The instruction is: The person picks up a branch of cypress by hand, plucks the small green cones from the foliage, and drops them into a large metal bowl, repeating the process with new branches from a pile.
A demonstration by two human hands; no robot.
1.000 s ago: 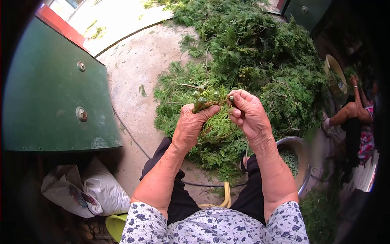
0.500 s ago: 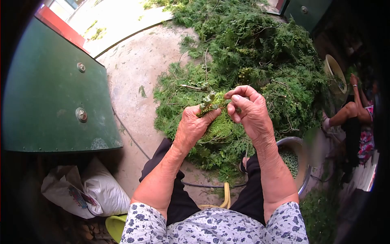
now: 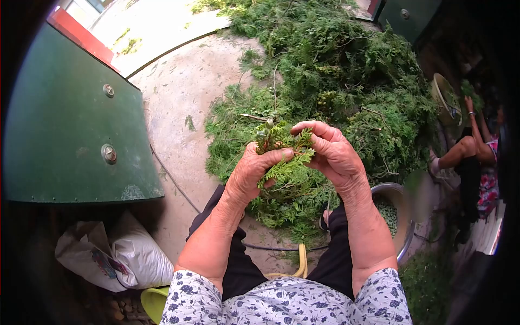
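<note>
My left hand (image 3: pixel 249 172) is closed around a green arborvitae sprig (image 3: pixel 281 170), its thumb pressed over the stems. Small pale green cones (image 3: pixel 265 131) show near the top of the sprig. At the sprig's right side, my right hand (image 3: pixel 334 154) has its fingers curled in on the leafy tips; the exact contact of the fingertips is partly hidden. Beneath and beyond both hands spreads a big heap of cut arborvitae branches (image 3: pixel 346 81). A metal basin (image 3: pixel 402 190) holding many small green cones (image 3: pixel 385 214) stands beside my right forearm.
On the left is a green metal panel (image 3: pixel 70 124) with star-shaped studs. White sacks (image 3: pixel 141 254) and a yellow-green container (image 3: pixel 154 300) lie below it. A cable (image 3: pixel 173 176) crosses the concrete floor. At right, another person (image 3: pixel 474 149) sits near a pale basin (image 3: pixel 440 89), handling greenery.
The sprig in my left hand has turned, showing more foliage and fewer cones. My right hand has moved left onto its leafy tips. The other person's hands have risen slightly.
</note>
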